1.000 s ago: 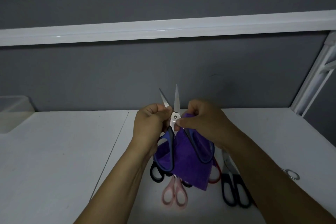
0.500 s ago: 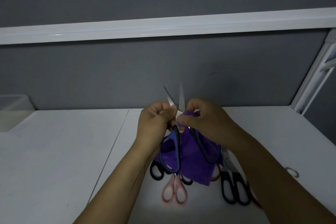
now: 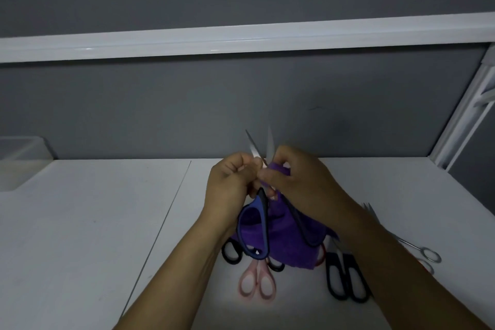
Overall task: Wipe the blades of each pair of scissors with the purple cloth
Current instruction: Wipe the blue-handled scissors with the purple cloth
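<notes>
Blue scissors [image 3: 264, 225] in L hand [image 3: 227, 185], purple cloth [image 3: 289, 246] in R hand [image 3: 300, 182]

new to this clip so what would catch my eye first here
Dead centre, the left hand grips blue-handled scissors with open blades pointing up, while the right hand pinches a purple cloth at the blades' base. Below them on the white table lie more pairs, among them pink scissors and black scissors.

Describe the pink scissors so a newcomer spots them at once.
On the white table, look at the near middle, just below the hanging purple cloth. The pink scissors lie there, handles toward the viewer. Only theirs are pink; the black-handled scissors lie to their right.
</notes>
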